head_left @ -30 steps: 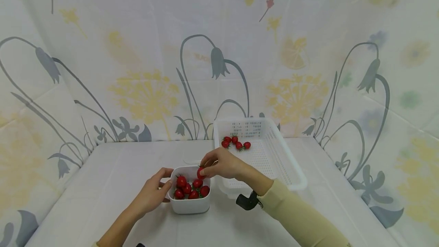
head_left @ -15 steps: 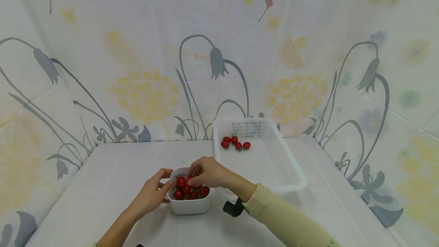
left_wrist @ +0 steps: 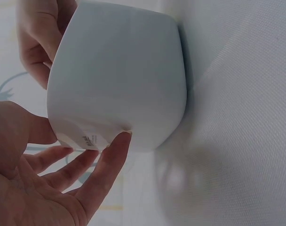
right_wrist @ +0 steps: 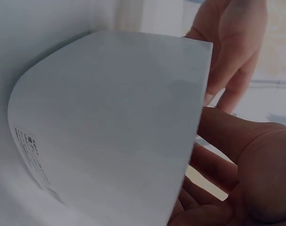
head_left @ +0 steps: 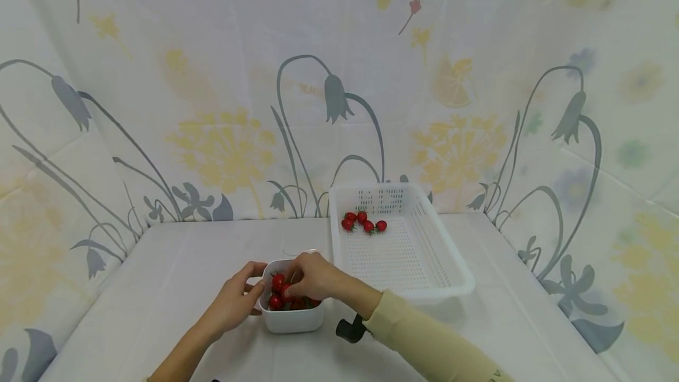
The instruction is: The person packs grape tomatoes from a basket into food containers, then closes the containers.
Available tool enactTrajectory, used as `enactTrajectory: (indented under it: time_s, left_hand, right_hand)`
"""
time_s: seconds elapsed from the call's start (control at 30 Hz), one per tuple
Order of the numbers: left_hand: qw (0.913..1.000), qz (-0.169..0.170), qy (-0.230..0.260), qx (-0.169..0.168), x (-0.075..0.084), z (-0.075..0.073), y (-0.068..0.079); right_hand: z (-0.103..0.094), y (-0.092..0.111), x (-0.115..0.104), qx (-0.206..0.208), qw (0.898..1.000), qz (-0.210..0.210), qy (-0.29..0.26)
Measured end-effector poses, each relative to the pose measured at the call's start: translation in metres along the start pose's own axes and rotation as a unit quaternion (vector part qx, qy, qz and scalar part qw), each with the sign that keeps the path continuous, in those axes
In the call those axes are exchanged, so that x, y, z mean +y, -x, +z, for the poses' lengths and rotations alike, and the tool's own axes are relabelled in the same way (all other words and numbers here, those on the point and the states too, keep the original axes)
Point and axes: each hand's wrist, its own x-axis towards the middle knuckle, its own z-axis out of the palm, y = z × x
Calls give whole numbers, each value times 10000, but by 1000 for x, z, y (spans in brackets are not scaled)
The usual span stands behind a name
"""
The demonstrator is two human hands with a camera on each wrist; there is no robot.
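A small white rectangular container (head_left: 293, 322) stands on the table, with several red cherry tomatoes (head_left: 276, 302) inside. At its left rim my left hand (head_left: 239, 298) grips the wall; in the left wrist view its fingers press the outer side of the container (left_wrist: 119, 75) while the thumb hooks over the rim. My right hand (head_left: 320, 276) reaches down into the container from the right, thumb and fingers around a tomato (head_left: 287, 293). Its fingertips are hidden by the wall of the container (right_wrist: 105, 117) in the right wrist view.
To the right, a larger white perforated basket (head_left: 460, 273) stands close behind the container. Several more cherry tomatoes (head_left: 368, 227) lie in its far left corner. A floral-printed sheet (head_left: 339, 87) hangs along the back of the white-covered table (head_left: 201, 258).
My right hand has carried a tomato over the right rim, moved left, and lowered into the container. The left hand stays at the rim; the tomatoes in the basket have not moved.
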Motion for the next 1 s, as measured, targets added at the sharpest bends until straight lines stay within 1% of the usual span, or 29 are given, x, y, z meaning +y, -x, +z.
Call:
enactTrajectory:
  time_s: [0.3,0.4,0.57,0.83,1.0]
  left_hand:
    - [10000,96,-2,-18,-2,-1,0]
    - [9999,122,6,-3,-2,0,1]
    - [9999,152,-14,-1,-1,0,0]
    - [9999,98,-45,-16,1,0,0]
    - [10000,58,-68,-40,0,-1,0]
  right_hand:
    - [12,-4,1,182,9978,-12,645]
    - [14,-4,1,214,9964,-94,813]
    - [11,-3,0,142,9965,-128,813]
    - [7,-2,-2,131,9977,-44,659]
    - [6,0,-4,57,9980,38,636]
